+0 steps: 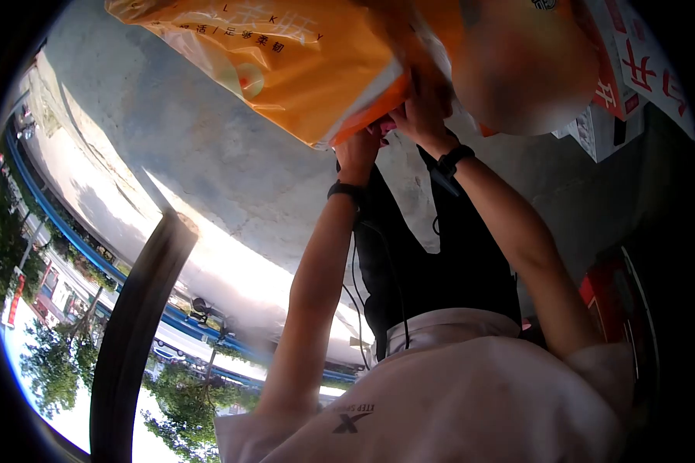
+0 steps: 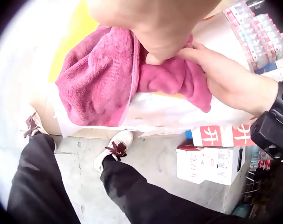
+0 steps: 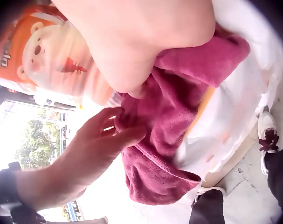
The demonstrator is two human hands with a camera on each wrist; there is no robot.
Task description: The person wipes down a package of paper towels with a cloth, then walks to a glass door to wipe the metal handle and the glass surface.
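A pink towel (image 2: 101, 74), bunched and folded, lies over a white and yellow plastic surface (image 2: 155, 112). My left hand (image 3: 90, 144) pinches its edge between thumb and fingers in the right wrist view. In the left wrist view my right hand (image 2: 230, 77) grips the towel's other part, its fingertips close beside my left hand. Only a small pink bit of the towel (image 1: 386, 126) shows between the hands in the head view, beneath an orange plastic package (image 1: 301, 69). The near hand's fingertips are partly hidden in each wrist view.
White boxes with red lettering (image 2: 211, 161) stand on the concrete floor (image 1: 208, 147). Wrapped bottle-like packs (image 2: 256, 37) sit at the far right. A package with a bear face (image 3: 48, 56) stands near the hands. A dark post (image 1: 131, 332) rises on the left.
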